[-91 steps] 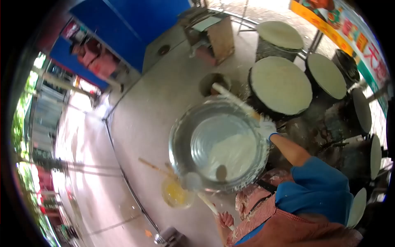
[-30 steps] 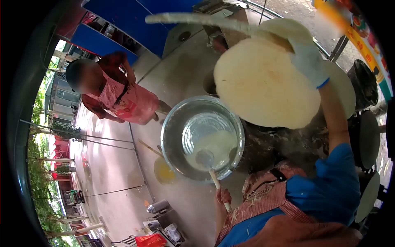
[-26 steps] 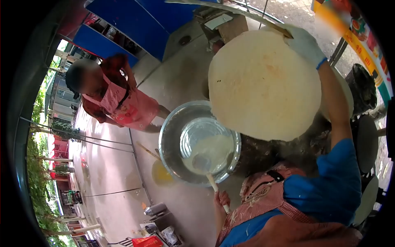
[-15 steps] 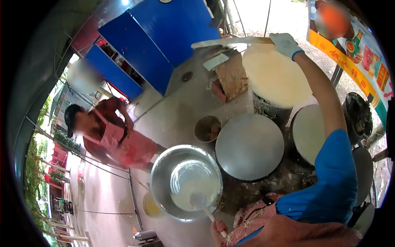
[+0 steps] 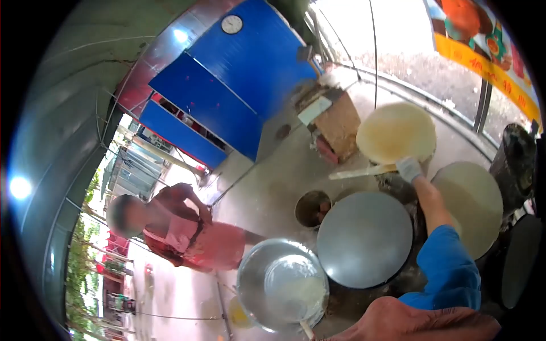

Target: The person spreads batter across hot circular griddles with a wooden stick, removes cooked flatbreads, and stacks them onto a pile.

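Note:
My right hand [image 5: 408, 169], in a white glove, is closed on the handle of a long flat wooden spatula [image 5: 355, 173]. The spatula lies level beside the near edge of a round griddle with a thin pale-yellow pancake [image 5: 396, 133] on it. Closer to me is a bare grey round griddle [image 5: 365, 238]. Another griddle, with a pale sheet of batter [image 5: 469, 207], is on the right, partly behind my forearm. A large metal basin [image 5: 245, 284] at the bottom holds pale batter, and a ladle handle [image 5: 307, 329] sticks out of it. My left hand is out of sight.
A person in a pink apron [image 5: 213, 247] stands at the left. A small pot [image 5: 305, 210] sits by the bare griddle, and a worn cardboard box [image 5: 338, 125] stands beyond it. Blue cabinets [image 5: 207, 94] are at the back; a dark cylinder [image 5: 517, 159] is at the right.
My right hand has brought the spatula back from the pancake's far edge to its near edge. My left hand, earlier on the ladle, has left the view. The camera has tilted.

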The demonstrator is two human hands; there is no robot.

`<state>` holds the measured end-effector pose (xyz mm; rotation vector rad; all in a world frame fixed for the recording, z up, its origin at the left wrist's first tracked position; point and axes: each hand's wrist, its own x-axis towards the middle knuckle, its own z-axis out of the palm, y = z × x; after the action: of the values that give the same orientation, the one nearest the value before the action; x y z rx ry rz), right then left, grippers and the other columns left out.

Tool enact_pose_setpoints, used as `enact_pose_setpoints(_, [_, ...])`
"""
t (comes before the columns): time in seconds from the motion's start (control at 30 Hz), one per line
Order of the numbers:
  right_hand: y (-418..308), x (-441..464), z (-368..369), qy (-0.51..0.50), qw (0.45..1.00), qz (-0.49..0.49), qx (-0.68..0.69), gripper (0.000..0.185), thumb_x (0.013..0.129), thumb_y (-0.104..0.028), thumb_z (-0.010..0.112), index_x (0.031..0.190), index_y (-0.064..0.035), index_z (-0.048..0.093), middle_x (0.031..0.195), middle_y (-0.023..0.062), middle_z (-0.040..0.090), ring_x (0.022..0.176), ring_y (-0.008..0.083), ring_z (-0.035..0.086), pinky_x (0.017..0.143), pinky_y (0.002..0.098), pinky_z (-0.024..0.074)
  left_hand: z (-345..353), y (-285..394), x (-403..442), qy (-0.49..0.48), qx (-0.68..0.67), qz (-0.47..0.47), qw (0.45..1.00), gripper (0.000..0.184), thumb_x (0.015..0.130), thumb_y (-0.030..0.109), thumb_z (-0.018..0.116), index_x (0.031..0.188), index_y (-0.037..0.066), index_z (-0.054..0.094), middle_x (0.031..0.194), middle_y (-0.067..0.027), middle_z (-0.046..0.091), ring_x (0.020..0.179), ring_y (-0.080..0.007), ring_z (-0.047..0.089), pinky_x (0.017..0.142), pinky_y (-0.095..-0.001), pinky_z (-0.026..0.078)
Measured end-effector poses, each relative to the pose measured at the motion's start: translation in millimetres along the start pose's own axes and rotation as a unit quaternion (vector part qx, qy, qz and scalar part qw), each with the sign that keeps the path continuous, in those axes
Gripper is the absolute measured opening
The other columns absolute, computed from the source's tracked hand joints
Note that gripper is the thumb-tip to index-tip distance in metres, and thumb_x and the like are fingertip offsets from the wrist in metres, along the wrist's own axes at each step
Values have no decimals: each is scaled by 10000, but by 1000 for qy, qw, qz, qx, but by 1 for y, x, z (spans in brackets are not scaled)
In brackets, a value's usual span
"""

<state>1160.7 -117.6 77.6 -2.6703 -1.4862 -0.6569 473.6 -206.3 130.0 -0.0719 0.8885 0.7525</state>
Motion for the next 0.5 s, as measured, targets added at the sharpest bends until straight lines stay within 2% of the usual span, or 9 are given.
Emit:
enact_pose_setpoints(0.07, [9, -14, 9, -30, 999, 19, -14, 129, 779, -139, 514, 788, -107, 638, 723, 113, 656, 682, 262, 657, 560, 405, 500, -2, 0, -6, 11, 5, 4, 1000, 239, 978, 322, 394, 800, 170, 445, 546, 56, 333, 419, -64, 293, 374, -220, 243])
enact_pose_setpoints(0.13, [19, -28, -6, 36, 997, 37, 49, 242, 778, -297, 582, 848, -73, 644, 709, 116, 633, 689, 274, 646, 569, 402, 504, -6, -1, -15, 16, -11, 0, 1000, 276, 979, 333, 387, 762, 169, 439, 539, 60, 336, 414, -62, 291, 371, -221, 239])
enact_pose_setpoints(0.23, [-6, -36, -61, -118, 960, 207, 150, 667, 674, -576, 692, 1027, -17, 604, 887, 188, 651, 814, 360, 643, 691, 424, 519, -9, 4, -34, 15, -4, 25, 1000, 334, 981, 349, 377, 705, 169, 429, 529, 66, 340, 407, -60, 289, 365, -222, 233])
enact_pose_setpoints(0.27, [-20, -41, -79, -170, 922, 234, 257, 604, 743, -486, 677, 1103, -10, 587, 1041, 216, 626, 928, 375, 608, 768, 419, 498, -5, 10, -38, 21, 31, 46, 998, 354, 981, 354, 373, 685, 168, 426, 525, 69, 342, 405, -59, 288, 363, -222, 231])
enact_pose_setpoints(0.33, [-42, -66, -47, -207, 829, 169, 492, 406, 890, -176, 571, 1254, -15, 496, 1114, 113, 604, 922, 233, 604, 773, 332, 493, -22, 18, -44, 55, 90, 92, 990, 393, 983, 365, 366, 647, 168, 420, 518, 73, 344, 400, -58, 286, 360, -222, 227])
enact_pose_setpoints(0.37, [-78, -79, -88, -155, 839, 166, 494, 391, 857, -199, 591, 1182, 11, 535, 921, 116, 648, 874, 236, 609, 772, 341, 464, -52, 36, -34, 25, -76, -12, 997, 387, 968, 358, 417, 645, 146, 426, 504, 63, 330, 397, -63, 297, 349, -217, 240])
enact_pose_setpoints(0.4, [-97, -88, -78, -117, 834, 62, 536, 442, 855, -186, 591, 1242, 5, 498, 896, 87, 652, 841, 228, 608, 753, 342, 465, -75, 50, -24, -17, -137, -36, 990, 336, 952, 340, 460, 694, 127, 434, 527, 50, 351, 407, -61, 312, 347, -214, 254])
enact_pose_setpoints(0.47, [-143, -94, -141, -335, 770, 55, 540, 399, 809, -219, 626, 1146, -13, 571, 871, 114, 655, 799, 263, 627, 726, 355, 471, -102, 54, -19, -39, -158, -13, 987, 249, 926, 294, 523, 791, 107, 431, 574, 26, 387, 422, -61, 336, 348, -209, 278])
enact_pose_setpoints(0.5, [-172, -97, -158, -315, 806, -39, 500, 376, 790, -243, 633, 1090, -20, 594, 858, 128, 652, 783, 281, 627, 714, 367, 472, -112, 60, -14, -20, -123, 31, 992, 216, 914, 266, 542, 838, 106, 419, 598, 14, 402, 428, -64, 346, 351, -207, 287])
